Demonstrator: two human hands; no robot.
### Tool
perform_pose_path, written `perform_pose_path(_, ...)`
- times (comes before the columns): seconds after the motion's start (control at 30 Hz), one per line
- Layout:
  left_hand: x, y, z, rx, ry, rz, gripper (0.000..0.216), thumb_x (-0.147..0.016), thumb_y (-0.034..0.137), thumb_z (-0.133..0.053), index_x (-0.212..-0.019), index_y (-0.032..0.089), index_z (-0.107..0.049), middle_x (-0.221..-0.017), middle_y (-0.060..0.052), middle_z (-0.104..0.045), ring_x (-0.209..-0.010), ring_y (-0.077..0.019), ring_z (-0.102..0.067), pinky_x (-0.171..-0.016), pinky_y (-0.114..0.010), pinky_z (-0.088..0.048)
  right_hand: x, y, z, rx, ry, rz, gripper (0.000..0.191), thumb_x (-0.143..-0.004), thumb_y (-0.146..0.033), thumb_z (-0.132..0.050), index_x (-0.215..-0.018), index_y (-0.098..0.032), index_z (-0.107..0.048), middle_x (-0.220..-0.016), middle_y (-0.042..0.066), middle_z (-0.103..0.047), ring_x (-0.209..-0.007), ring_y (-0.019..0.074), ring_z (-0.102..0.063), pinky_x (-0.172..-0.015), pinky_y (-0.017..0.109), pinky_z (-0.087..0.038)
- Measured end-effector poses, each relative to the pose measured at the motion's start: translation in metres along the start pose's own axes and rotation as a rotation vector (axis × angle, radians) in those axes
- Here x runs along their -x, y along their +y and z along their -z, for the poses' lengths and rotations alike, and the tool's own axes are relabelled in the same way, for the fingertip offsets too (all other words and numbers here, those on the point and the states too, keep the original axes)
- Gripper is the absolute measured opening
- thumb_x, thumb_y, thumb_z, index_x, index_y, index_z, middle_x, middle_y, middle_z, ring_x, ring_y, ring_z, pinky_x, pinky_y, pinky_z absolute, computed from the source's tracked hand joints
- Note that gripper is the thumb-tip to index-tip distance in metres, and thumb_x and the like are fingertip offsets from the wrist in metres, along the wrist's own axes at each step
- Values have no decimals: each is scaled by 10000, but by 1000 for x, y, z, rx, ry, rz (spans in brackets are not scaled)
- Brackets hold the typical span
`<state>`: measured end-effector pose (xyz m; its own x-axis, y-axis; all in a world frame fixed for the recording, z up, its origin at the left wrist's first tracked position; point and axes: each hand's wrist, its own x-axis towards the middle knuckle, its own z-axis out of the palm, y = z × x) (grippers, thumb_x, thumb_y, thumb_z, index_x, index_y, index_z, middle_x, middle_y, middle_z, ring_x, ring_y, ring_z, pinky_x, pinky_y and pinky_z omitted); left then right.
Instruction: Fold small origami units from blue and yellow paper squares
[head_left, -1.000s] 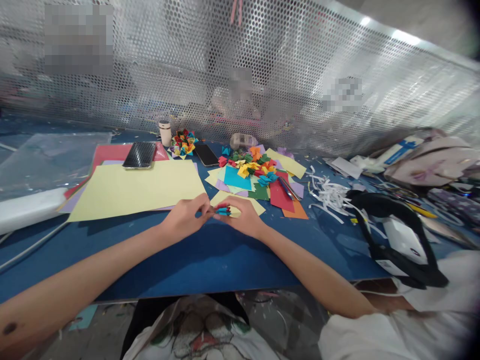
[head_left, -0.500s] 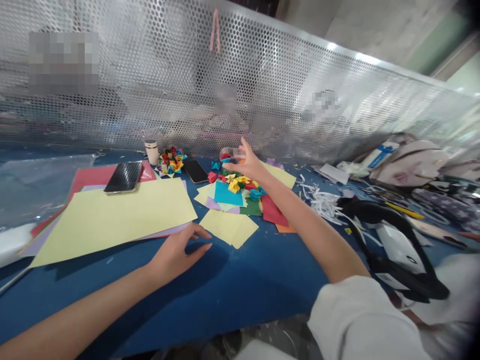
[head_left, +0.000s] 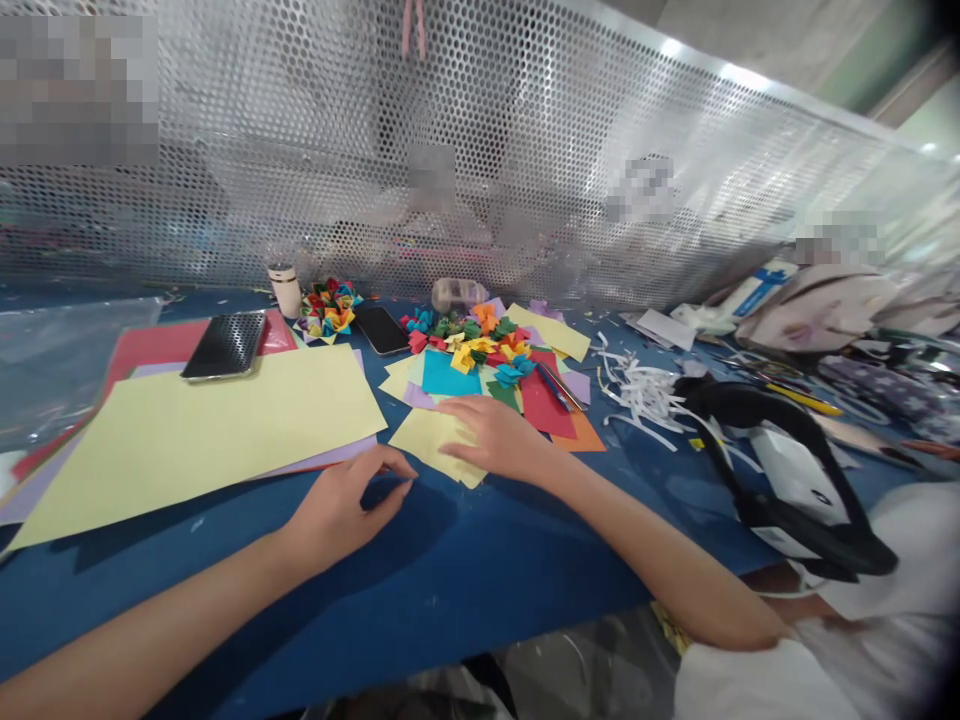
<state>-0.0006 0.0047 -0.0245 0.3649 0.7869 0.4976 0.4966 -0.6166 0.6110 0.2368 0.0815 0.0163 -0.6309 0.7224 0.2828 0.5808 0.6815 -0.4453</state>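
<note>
My right hand (head_left: 499, 437) is over pale yellow paper squares (head_left: 424, 437), fingers stretched out and slightly apart; whether they touch the paper I cannot tell. My left hand (head_left: 341, 510) hovers at the lower edge of the large yellow sheets (head_left: 225, 410). Its fingers are curved, the thumb and index tips close together with a gap behind them and nothing visible held. Beyond my right hand lie a blue paper square (head_left: 450, 373), a red paper piece (head_left: 547, 405) and a heap of small folded paper pieces (head_left: 480, 345) in several colours.
Phones (head_left: 225, 345) (head_left: 381, 330), a white bottle (head_left: 285, 291) and a folded-paper cluster (head_left: 328, 308) stand left of the heap. Right are scissors (head_left: 561, 385), white paper strips (head_left: 645, 385) and a black strapped headset (head_left: 787, 480) near another person's sleeve (head_left: 900, 560). A perforated metal panel (head_left: 337, 130) closes the back.
My right hand has drawn back from the folded-paper heap to the yellow squares near me. My left hand stays nearly in place, its thumb and index finger closer together. The view has shifted slightly.
</note>
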Motion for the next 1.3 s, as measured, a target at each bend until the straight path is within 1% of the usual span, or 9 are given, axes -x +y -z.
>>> perform_pose_path(0.13, 0, 1, 1, -1, 11, -15, 105, -882, 197, -542, -971, 246, -567, -890, 5, -709, -817, -157, -700, -742, -282, -576, -10, 29, -5, 60, 110, -77, 361, -910, -220, -503, -1256, -187, -598, -1302, 150, -607, -1215, 340, -558, -1052, 554, -400)
perform_pose_path(0.27, -2, 2, 2, 5, 12, 10, 88, -881, 210, -550, -959, 243, -570, -892, 1, -711, -826, -166, -701, -754, -300, -581, -13, 51, -10, 89, 145, -122, 301, -887, -160, -497, -1141, -176, -657, -1033, 139, -711, -1000, 301, -647, -1006, 541, -424)
perform_pose_path(0.47, -3, 3, 1, 43, 11, 33, 76, -886, 219, -530, -945, 240, -573, -893, -10, -704, -835, -171, -696, -767, -318, -587, -6, 49, -14, 90, 277, -130, 293, -832, -99, -527, -1018, -231, -710, -768, 53, -698, -853, 231, -636, -1022, 443, -416)
perform_pose_path(0.67, -2, 5, 3, 138, 4, 74, 97, -883, 219, -537, -968, 235, -581, -933, -34, -694, -852, -177, -683, -775, -344, -585, -6, 54, -2, -13, 653, -227, 280, -909, -323, -515, -1162, -219, -575, -986, 89, -676, -899, 235, -640, -832, 395, -527)
perform_pose_path(0.83, -14, 4, 5, 562, -229, 275, 339, -851, 329, -643, -1172, 257, -563, -1185, -89, -662, -1101, -234, -634, -852, -369, -576, 0, 38, -2, -82, 854, -175, 292, -949, -396, -473, -1176, -222, -532, -1102, 123, -635, -998, 243, -622, -859, 398, -525)
perform_pose_path(0.9, -29, 0, 2, 856, -211, 380, 499, -818, 418, -680, -1271, 284, -516, -1331, -99, -596, -1177, -257, -605, -894, -386, -562, 5, 24, -9, -69, 837, -93, 198, -936, -357, -511, -1075, -244, -597, -1025, 102, -665, -974, 247, -625, -882, 417, -511)
perform_pose_path(0.97, -48, -5, -1, 1079, -232, 473, 487, -833, 524, -628, -1244, 274, -550, -1437, -87, -513, -1280, -279, -528, -981, -419, -515, 9, 11, -16, -50, 759, 6, 131, -905, -311, -558, -983, -279, -658, -950, 71, -700, -935, 239, -644, -897, 418, -510)
perform_pose_path(1.1, -82, -15, -9, 1273, -224, 624, 479, -897, 575, -439, -1135, 199, -617, -1224, -105, -675, -1139, -293, -633, -998, -469, -496, 14, -1, -26, 233, 339, 455, 267, -915, -201, -513, -1082, -333, -675, -949, 13, -741, -845, 171, -667, -951, 382, -504)
perform_pose_path(1.3, -92, -25, -17, 1308, -265, 652, 489, -903, 431, -441, -1302, 168, -543, -1113, -79, -723, -1082, -302, -660, -984, -462, -497, 16, 1, -26, 365, 314, 560, 261, -928, -215, -533, -1156, -302, -625, -936, 3, -742, -836, 151, -655, -970, 348, -483)
